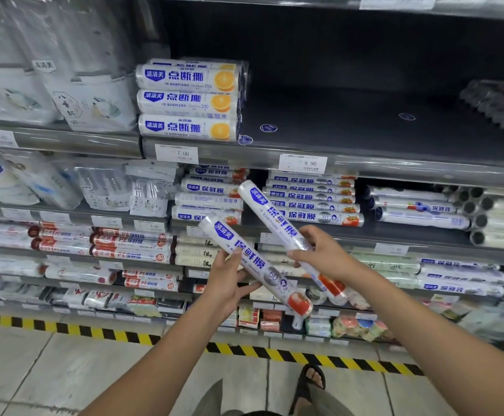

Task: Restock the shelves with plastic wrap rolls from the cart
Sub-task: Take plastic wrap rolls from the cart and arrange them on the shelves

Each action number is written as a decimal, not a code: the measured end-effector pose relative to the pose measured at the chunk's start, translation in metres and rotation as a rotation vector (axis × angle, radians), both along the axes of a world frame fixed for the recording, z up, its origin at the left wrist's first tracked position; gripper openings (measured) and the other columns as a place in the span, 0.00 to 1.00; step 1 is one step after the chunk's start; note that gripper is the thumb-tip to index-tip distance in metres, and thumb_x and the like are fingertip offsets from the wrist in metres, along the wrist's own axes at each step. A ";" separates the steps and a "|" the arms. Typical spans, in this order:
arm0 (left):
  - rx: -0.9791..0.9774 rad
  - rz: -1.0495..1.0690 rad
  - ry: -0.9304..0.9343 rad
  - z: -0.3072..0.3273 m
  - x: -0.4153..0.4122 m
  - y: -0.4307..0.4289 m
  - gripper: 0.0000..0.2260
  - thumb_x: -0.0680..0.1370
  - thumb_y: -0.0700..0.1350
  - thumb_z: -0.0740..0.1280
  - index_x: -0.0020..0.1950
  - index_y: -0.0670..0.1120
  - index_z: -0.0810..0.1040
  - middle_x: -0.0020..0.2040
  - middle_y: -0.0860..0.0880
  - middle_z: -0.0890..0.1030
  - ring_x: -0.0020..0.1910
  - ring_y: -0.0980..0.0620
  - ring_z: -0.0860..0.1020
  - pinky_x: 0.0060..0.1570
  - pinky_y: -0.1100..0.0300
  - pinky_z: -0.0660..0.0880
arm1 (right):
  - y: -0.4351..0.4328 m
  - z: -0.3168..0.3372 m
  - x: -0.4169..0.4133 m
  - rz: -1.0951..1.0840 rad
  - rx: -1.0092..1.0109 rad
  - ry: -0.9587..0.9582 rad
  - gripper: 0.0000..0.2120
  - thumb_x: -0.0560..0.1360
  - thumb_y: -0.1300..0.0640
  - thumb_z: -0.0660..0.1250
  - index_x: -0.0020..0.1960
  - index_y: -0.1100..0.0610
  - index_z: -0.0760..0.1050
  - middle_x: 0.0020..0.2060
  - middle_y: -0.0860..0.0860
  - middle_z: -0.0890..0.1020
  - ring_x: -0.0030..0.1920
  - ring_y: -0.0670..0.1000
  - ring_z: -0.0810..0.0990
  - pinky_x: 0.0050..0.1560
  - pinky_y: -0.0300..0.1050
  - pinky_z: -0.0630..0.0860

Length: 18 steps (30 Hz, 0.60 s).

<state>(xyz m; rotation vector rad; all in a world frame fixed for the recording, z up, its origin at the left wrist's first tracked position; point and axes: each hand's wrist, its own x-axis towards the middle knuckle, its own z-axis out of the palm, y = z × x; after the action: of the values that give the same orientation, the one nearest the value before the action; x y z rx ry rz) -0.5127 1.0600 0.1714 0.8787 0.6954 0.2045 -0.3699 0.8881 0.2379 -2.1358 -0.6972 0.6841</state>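
Note:
I hold two white plastic wrap rolls with blue lettering and a tomato picture, both tilted up to the left in front of the shelves. My left hand [228, 280] grips the nearer roll [253, 265] around its middle. My right hand [319, 253] grips the farther roll [277, 223] near its middle. The farther roll's top end points at the second shelf [395, 235], where stacks of the same rolls [313, 199] lie. The cart is out of view.
The upper shelf [364, 130] holds a stack of orange-picture rolls [189, 100] at its left and a wide bare stretch to the right. Lower shelves carry red-labelled rolls [130, 244] and bags. Yellow-black tape [64, 327] marks the tiled floor; my sandalled foot [312, 382] stands below.

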 end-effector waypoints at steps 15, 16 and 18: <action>-0.146 0.170 -0.188 -0.026 0.056 0.000 0.15 0.85 0.45 0.65 0.71 0.45 0.73 0.65 0.37 0.81 0.60 0.39 0.84 0.54 0.34 0.81 | -0.024 -0.031 0.170 0.129 -0.370 -0.752 0.24 0.75 0.39 0.69 0.66 0.49 0.72 0.53 0.49 0.80 0.54 0.54 0.77 0.54 0.55 0.76; -0.151 0.171 -0.201 -0.030 0.063 0.000 0.15 0.85 0.45 0.65 0.71 0.44 0.72 0.65 0.36 0.80 0.60 0.38 0.83 0.55 0.34 0.81 | -0.022 -0.035 0.182 0.117 -0.361 -0.766 0.24 0.75 0.39 0.69 0.67 0.49 0.72 0.53 0.49 0.80 0.55 0.55 0.77 0.57 0.57 0.76; -0.164 0.175 -0.229 -0.041 0.077 -0.001 0.17 0.85 0.45 0.65 0.73 0.42 0.71 0.66 0.34 0.80 0.63 0.36 0.82 0.56 0.35 0.81 | -0.017 -0.041 0.201 0.090 -0.304 -0.769 0.24 0.76 0.42 0.69 0.69 0.47 0.72 0.52 0.50 0.80 0.56 0.55 0.78 0.60 0.58 0.74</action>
<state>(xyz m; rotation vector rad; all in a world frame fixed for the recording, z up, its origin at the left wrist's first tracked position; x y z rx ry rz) -0.4352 1.0587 0.1307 0.6257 0.5654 0.3927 -0.1690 0.8707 0.1967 -2.6747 -1.1474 -0.0299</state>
